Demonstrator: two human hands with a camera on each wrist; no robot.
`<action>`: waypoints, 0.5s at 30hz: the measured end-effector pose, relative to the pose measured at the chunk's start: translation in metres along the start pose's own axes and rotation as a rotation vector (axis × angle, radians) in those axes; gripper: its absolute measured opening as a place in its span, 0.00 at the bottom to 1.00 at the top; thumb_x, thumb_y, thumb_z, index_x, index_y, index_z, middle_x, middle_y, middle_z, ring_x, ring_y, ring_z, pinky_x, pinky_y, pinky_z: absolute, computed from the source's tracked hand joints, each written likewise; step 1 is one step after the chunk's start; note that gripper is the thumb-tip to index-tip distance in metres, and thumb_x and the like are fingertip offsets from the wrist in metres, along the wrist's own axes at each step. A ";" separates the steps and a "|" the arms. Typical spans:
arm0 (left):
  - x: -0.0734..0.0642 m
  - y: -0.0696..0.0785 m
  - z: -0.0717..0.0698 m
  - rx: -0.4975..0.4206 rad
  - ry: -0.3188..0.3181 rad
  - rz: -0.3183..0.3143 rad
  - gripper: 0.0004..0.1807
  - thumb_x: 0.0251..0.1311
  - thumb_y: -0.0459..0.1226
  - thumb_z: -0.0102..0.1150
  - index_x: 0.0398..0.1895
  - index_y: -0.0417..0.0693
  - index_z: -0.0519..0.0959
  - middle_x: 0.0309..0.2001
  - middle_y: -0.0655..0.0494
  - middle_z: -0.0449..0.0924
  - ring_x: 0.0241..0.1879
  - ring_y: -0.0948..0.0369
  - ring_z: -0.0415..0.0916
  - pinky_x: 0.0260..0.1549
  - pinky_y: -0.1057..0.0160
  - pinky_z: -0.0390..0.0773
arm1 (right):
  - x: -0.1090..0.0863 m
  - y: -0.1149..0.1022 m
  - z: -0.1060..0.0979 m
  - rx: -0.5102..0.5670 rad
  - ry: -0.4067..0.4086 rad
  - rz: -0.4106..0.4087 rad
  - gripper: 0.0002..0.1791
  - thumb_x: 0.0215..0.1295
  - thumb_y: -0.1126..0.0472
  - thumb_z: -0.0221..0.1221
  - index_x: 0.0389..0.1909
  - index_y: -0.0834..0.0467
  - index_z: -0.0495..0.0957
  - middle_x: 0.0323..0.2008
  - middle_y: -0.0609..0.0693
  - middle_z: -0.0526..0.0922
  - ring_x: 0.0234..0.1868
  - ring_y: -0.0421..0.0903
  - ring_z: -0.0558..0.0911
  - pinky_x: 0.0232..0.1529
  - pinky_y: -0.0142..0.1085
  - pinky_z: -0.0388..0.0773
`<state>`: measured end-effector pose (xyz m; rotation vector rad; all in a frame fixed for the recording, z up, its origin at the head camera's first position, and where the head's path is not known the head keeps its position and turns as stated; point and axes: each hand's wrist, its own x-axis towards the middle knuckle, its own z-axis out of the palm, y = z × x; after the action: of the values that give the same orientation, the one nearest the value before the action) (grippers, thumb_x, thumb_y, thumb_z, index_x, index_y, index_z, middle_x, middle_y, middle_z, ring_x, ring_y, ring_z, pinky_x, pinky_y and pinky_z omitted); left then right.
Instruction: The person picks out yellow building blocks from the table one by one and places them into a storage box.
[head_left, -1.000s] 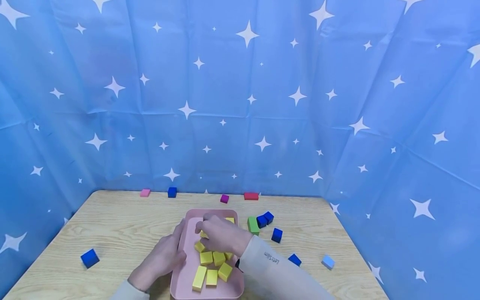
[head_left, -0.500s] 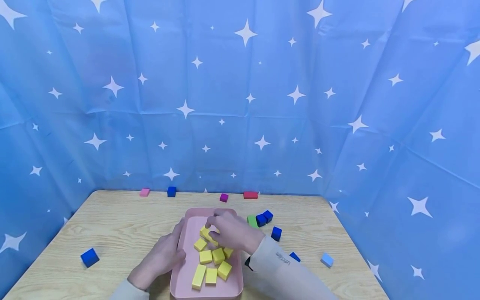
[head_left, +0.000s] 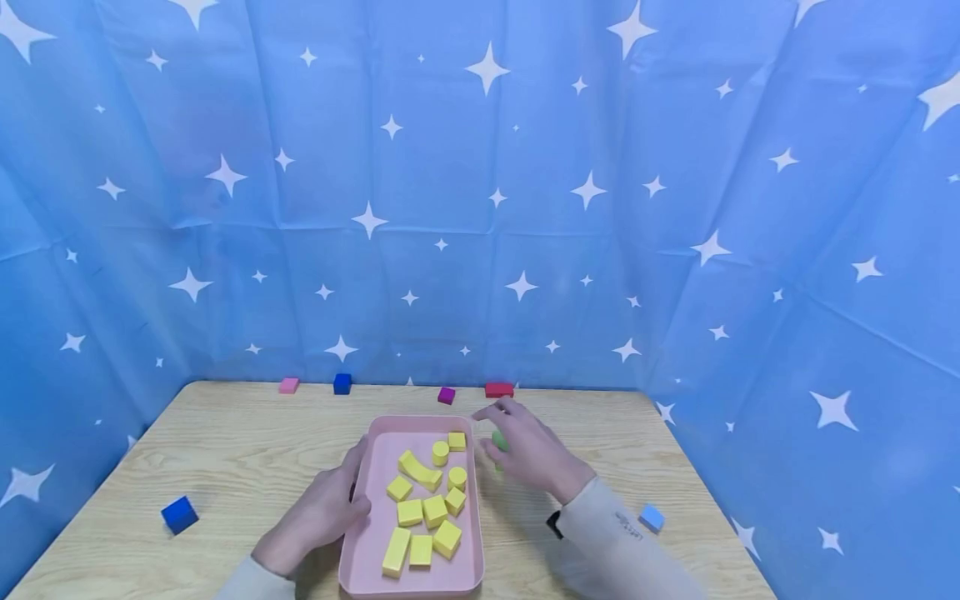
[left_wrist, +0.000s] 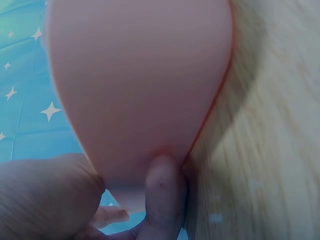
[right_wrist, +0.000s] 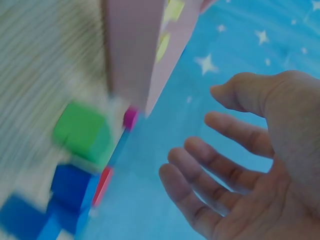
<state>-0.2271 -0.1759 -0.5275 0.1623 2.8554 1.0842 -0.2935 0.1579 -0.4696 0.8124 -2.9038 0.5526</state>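
Observation:
A pink tray (head_left: 348, 575) holds several yellow blocks, among them a long rectangular block (head_left: 396, 552), a curved block (head_left: 418, 472) and a round block (head_left: 440, 452). My left hand (head_left: 318, 512) holds the tray's left wall, its thumb at the rim and a finger (left_wrist: 164, 187) against the outside. Just past the tray's right side, my right hand (head_left: 532, 446) hovers over the table with fingers spread and nothing in them. Partly hidden below it is a green block (right_wrist: 82, 132); blue blocks (right_wrist: 72, 187) beside that one show in the right wrist view.
Along the back edge of the wooden table (head_left: 247, 450) lie a pink block (head_left: 288, 386), a blue block (head_left: 342, 384), a magenta block (head_left: 446, 396) and a red block (head_left: 498, 390). Another blue block (head_left: 180, 515) sits far left, a light blue one (head_left: 652, 518) to the right. A starry curtain (head_left: 420, 167) hangs behind.
My right hand has lifted out of the tray and moved right, past its rim, uncovering the yellow blocks at the far end. The left hand stays on the tray.

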 end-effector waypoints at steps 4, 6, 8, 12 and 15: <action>0.000 -0.003 -0.001 -0.019 0.006 0.008 0.54 0.67 0.31 0.72 0.95 0.35 0.56 0.66 0.32 0.90 0.53 0.53 0.91 0.58 0.45 0.93 | -0.011 0.025 -0.010 -0.008 0.057 0.054 0.24 0.84 0.58 0.69 0.76 0.53 0.83 0.71 0.58 0.83 0.65 0.56 0.87 0.65 0.56 0.91; 0.000 -0.005 -0.002 -0.062 -0.013 -0.008 0.53 0.70 0.32 0.71 0.95 0.38 0.56 0.54 0.39 0.93 0.42 0.56 0.90 0.43 0.51 0.93 | -0.018 0.038 -0.015 -0.018 0.074 0.079 0.26 0.84 0.57 0.69 0.78 0.53 0.82 0.72 0.58 0.82 0.67 0.56 0.86 0.66 0.56 0.90; -0.001 -0.008 -0.003 -0.109 -0.034 -0.023 0.51 0.75 0.34 0.70 0.96 0.40 0.55 0.43 0.47 0.91 0.31 0.58 0.86 0.30 0.57 0.88 | -0.026 0.049 -0.019 -0.025 0.088 0.095 0.28 0.84 0.57 0.69 0.80 0.54 0.80 0.73 0.58 0.81 0.68 0.57 0.86 0.66 0.58 0.90; -0.001 -0.012 -0.007 -0.135 -0.044 -0.039 0.49 0.80 0.40 0.70 0.96 0.44 0.56 0.32 0.54 0.81 0.22 0.58 0.79 0.20 0.62 0.78 | -0.040 0.069 -0.027 -0.038 0.121 0.121 0.31 0.85 0.54 0.69 0.83 0.53 0.77 0.76 0.60 0.80 0.72 0.61 0.85 0.69 0.63 0.88; 0.001 -0.016 -0.012 -0.097 -0.014 -0.033 0.48 0.81 0.45 0.71 0.95 0.41 0.59 0.33 0.55 0.79 0.26 0.59 0.76 0.23 0.65 0.74 | -0.049 0.081 -0.030 -0.056 0.151 0.127 0.33 0.84 0.51 0.70 0.84 0.54 0.77 0.77 0.62 0.80 0.74 0.64 0.84 0.70 0.66 0.87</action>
<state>-0.2302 -0.1958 -0.5294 0.1146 2.7758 1.2073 -0.2943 0.2570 -0.4754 0.5566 -2.8314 0.5157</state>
